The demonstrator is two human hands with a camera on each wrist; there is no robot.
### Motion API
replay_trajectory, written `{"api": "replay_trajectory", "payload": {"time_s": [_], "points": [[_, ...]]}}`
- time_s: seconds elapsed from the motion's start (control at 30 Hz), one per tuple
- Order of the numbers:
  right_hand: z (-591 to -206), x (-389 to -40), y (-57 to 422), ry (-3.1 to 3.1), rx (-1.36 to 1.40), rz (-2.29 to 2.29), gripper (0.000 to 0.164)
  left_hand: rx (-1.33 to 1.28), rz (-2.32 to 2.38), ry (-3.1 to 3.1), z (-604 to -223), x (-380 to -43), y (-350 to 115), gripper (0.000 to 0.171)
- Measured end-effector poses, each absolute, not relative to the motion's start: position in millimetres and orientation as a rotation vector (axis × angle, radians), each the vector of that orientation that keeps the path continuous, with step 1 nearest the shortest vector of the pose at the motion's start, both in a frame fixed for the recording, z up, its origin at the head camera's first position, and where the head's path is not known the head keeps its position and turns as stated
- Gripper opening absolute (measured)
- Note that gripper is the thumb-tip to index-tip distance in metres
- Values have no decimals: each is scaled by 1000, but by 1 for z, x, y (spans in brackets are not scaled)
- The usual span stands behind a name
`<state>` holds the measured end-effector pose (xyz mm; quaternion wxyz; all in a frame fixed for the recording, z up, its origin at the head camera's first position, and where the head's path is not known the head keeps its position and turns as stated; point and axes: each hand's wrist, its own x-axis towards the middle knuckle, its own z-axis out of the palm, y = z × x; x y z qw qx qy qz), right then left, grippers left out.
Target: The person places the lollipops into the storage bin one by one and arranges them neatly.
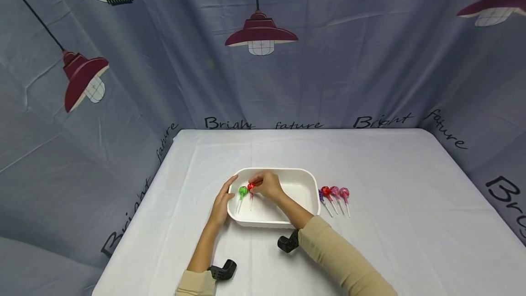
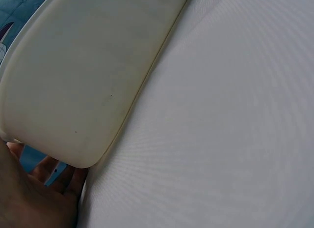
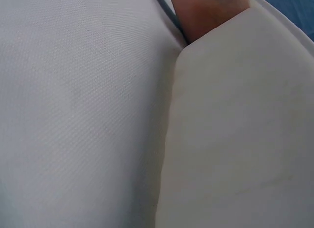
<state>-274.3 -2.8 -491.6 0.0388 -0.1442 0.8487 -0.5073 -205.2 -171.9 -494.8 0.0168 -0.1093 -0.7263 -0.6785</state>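
Note:
A white tray (image 1: 293, 201) lies on the table, and my left hand (image 1: 220, 204) holds its left end. The thumb lies at the rim and the fingers stretch along the outer wall; the left wrist view shows the fingers partly behind the tray's corner (image 2: 83, 149). My right hand (image 1: 268, 186) reaches over the tray and pinches a red lollipop (image 1: 251, 187) by its candy end, its stick toward me. Just left of it in the tray lies a green lollipop (image 1: 243, 192). In the right wrist view the tray's side wall (image 3: 235, 120) hides the fingers.
Several lollipops stand in a row right of the tray: a purple one (image 1: 322, 197) partly behind the rim, a red one (image 1: 326, 191) and pink ones (image 1: 344, 192). A white cloth covers the table (image 1: 402, 223). Grey printed curtains (image 1: 312, 81) hang behind and at the sides.

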Motion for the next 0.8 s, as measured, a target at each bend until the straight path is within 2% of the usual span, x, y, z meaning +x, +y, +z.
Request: {"api": "replay_trajectory", "payload": {"time_s": [0.5, 0.8], "points": [[-487, -272, 0, 2634, -496, -1526, 26, -352, -2107, -2239, -495, -206, -173, 55], [-472, -265, 20, 2589, -383, -1682, 26, -352, -2114, -2251, -497, -205, -173, 55]]}}
